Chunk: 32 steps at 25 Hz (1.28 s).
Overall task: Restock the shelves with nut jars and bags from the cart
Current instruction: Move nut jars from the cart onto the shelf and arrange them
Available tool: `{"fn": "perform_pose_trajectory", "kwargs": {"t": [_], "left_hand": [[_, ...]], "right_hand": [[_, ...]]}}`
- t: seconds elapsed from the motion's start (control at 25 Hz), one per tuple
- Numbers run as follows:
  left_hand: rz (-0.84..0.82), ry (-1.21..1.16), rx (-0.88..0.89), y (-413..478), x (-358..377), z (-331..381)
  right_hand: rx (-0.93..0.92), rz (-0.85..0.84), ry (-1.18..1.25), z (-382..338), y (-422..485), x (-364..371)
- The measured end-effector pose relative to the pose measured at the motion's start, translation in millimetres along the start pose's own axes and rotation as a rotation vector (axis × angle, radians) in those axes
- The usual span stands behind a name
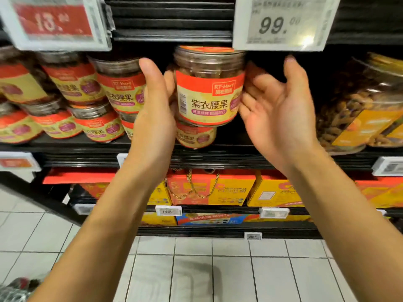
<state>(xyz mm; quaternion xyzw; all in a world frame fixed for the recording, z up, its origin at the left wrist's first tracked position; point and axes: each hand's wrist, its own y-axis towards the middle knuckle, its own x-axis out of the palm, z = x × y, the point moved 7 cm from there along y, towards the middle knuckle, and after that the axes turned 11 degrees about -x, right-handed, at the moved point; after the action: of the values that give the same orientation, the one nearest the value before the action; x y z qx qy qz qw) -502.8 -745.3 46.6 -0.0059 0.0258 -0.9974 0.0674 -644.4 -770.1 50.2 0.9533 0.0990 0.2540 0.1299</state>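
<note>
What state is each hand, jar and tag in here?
Left hand: gripping the top jar's left side.
Right hand: open, fingers at the jar's right side.
Top jar: upright, lid on, stacked on lower jar.
Price tag: reads 99.

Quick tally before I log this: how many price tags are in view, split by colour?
Red price tags: 2
White price tags: 6
Total: 8

a shop aisle: price tags clipped to dark shelves stocked with labelled nut jars and gift boxes.
</note>
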Motion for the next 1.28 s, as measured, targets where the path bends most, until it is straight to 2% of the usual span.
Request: {"fn": "perform_pose_trajectory", "kwargs": {"t": [0.16,0.28,0.4,0.48,0.56,0.68,0.92,1.16,1.28], "left_hand": [[0.101,-0.190,0.132,16.0,-20.0,7.1],[0.190,0.031,0.149,21.3,-23.8,-0.8],[0.212,0.108,0.196,10.4,-25.1,-6.4],[0.297,0.134,0.265,-2.9,-34.2,-7.1],[0.258,0.030,0.311,-13.4,-34.6,-9.1],[0.127,0.017,0.250,-12.6,-19.5,-19.6],[0.107,0.031,0.208,-3.2,-23.1,-27.8],[0.055,-0.082,0.112,0.1,-23.3,-41.1],[0.075,-0.026,0.112,-5.7,-27.4,-37.1]], "right_hand": [[-0.109,-0.066,0.018,7.3,23.5,13.8],[-0.105,-0.073,-0.026,25.1,30.7,13.7],[-0.095,-0.089,-0.104,29.0,32.2,13.0],[-0.107,-0.005,-0.223,29.6,25.1,3.4],[-0.115,0.068,-0.373,35.2,9.4,-7.9],[-0.137,0.058,-0.494,46.2,-5.0,-10.0],[-0.157,0.050,-0.489,55.1,1.9,-14.4],[-0.127,0.077,-0.503,66.7,5.8,-10.4],[-0.090,0.051,-0.496,68.1,7.4,-7.5]]}}
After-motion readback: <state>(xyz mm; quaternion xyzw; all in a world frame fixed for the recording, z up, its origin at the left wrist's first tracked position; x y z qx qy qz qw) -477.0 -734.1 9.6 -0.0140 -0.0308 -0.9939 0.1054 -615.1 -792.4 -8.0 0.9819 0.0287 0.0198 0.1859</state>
